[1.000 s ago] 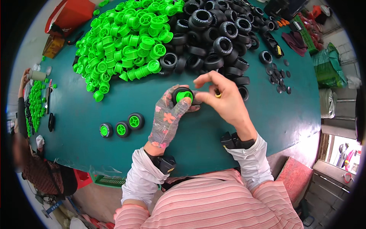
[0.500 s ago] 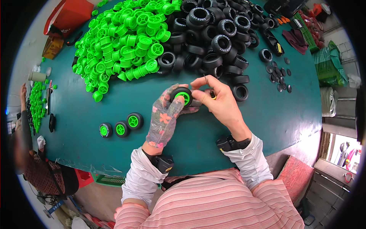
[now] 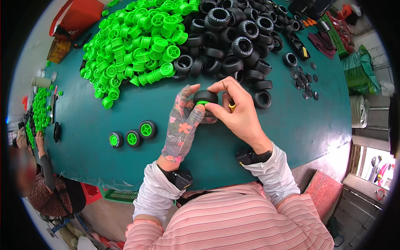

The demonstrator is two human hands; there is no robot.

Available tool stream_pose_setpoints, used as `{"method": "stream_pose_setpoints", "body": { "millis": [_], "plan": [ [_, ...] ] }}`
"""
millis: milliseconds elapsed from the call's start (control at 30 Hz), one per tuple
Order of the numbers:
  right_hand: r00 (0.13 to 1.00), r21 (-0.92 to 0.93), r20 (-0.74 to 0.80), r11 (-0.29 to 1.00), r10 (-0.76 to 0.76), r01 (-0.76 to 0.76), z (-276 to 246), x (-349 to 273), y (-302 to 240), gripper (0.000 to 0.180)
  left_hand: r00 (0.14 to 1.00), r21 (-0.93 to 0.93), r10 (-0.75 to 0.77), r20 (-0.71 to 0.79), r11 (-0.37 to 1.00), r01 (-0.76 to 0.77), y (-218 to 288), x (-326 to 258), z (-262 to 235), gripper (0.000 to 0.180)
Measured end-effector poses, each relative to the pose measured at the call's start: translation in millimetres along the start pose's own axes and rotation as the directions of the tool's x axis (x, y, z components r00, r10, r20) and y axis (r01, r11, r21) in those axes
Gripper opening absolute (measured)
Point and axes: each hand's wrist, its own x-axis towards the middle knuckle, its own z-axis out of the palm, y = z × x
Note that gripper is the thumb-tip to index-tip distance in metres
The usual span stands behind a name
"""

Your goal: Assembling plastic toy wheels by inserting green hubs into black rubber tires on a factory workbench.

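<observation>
My left hand [image 3: 179, 129], in a floral fingerless glove, grips a toy wheel [image 3: 206, 96] with a black tyre around a green rim. The tread faces up, and a sliver of the green rim shows near the thumbs. My right hand [image 3: 241, 112] pinches the same wheel from the right with thumb and index finger. A small pointed tool [image 3: 231, 106] with a yellow part is tucked in that hand; its kind is unclear. To the left on the green table [image 3: 179, 175], three assembled wheels [image 3: 133, 138] lie in a slanting row.
A heap of green rims [image 3: 133, 50] lies at the far left of centre, against a pile of black tyres [image 3: 233, 41]. Several small black discs [image 3: 306, 83] are scattered at the right. Another person [image 3: 48, 179] works at the left edge beside more green rims [image 3: 39, 108].
The held wheel has been tipped, so its tread now shows instead of its green face. My right thumb and index finger now press on it. The other person's arm has come down.
</observation>
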Motion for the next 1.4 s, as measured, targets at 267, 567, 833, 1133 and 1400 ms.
{"method": "stream_pose_setpoints", "body": {
  "millis": [267,567,833,1133,1400],
  "plan": [
    [0.965,-0.075,-0.220,0.989,-0.141,0.127,3,-1,-1,0.019,0.995,-0.292,-0.104,-0.001,0.951,0.099,2,3,-4,0.049],
    [0.991,-0.044,-0.133,0.999,-0.030,0.024,10,0,7,0.024,0.985,0.047,-0.069,-0.157,0.996,0.077,-6,2,-10,0.041],
    [0.994,-0.060,-0.101,0.998,-0.028,0.022,10,-3,12,0.025,0.983,0.002,-0.115,-0.146,0.993,0.117,-10,4,-9,0.038],
    [0.977,-0.311,-0.118,0.941,-0.178,0.133,17,-4,16,0.024,0.999,0.291,-0.018,-0.044,0.956,0.030,-23,1,-6,0.034],
    [0.965,-0.216,-0.242,0.975,-0.104,0.051,33,-4,18,0.019,0.976,0.550,0.217,-0.029,0.818,-0.166,-24,3,-5,0.035]
  ]
}}
